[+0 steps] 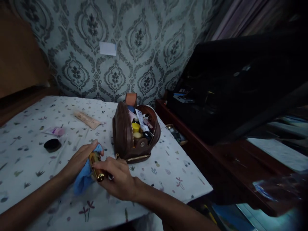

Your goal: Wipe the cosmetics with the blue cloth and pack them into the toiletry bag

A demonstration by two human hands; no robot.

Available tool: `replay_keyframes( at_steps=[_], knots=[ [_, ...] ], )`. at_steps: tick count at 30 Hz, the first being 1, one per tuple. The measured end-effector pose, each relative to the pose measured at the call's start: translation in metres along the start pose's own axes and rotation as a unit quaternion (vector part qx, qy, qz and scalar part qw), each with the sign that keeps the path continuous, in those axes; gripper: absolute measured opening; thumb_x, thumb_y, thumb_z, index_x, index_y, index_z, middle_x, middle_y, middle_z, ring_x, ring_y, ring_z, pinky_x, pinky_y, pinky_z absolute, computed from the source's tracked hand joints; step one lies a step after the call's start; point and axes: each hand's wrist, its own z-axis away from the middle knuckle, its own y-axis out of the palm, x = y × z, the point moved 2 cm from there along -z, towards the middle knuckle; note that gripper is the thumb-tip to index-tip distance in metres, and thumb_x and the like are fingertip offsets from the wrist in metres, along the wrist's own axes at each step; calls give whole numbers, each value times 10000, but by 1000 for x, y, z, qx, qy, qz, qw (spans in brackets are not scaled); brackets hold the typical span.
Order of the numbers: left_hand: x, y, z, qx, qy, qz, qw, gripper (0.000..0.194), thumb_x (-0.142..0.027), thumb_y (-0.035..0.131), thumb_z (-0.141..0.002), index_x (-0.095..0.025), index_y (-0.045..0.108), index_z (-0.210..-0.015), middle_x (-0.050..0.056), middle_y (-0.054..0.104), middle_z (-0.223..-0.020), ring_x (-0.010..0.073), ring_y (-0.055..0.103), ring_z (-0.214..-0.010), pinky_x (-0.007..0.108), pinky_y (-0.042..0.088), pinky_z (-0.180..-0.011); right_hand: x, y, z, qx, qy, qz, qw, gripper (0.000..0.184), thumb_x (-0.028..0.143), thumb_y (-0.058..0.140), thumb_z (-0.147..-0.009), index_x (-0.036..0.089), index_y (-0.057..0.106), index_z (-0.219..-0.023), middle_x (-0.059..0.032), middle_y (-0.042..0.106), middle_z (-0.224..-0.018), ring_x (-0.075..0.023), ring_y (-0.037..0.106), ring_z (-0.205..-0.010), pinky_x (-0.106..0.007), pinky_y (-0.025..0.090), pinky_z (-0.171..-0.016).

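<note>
My left hand (83,158) is closed around a blue cloth (83,181) and the upper end of a small gold cosmetic bottle (94,158). The bottle is tilted, its shiny gold end pointing down toward me. From the other side my right hand (117,178) grips the same bottle, with fingers on its lower part. Part of the bottle is hidden by both hands. Just beyond them stands a brown leather cosmetic bag (122,134), unzipped, with several tubes and jars inside, among them a yellow-lidded jar (136,127).
On the patterned tablecloth (168,175) lie a black round lid or jar (52,145), a pink-capped tube (57,131) and a beige tube (87,119). To the right are a large black case (228,83) and a reddish-brown wooden surface (231,160). A patterned wall (130,64) rises behind.
</note>
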Motion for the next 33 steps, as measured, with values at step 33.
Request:
replay_keyframes(
  at_steps=[33],
  knots=[
    [-49,53,-24,-53,623,-571,532,167,-189,465,-1003,-147,572,-1124,-1,611,-696,125,603,-567,234,437,-504,-41,-154,-59,14,115,60,991,121,269,587,-972,172,658,-960,-26,629,-858,-156,578,-800,-271,451,-730]
  ],
)
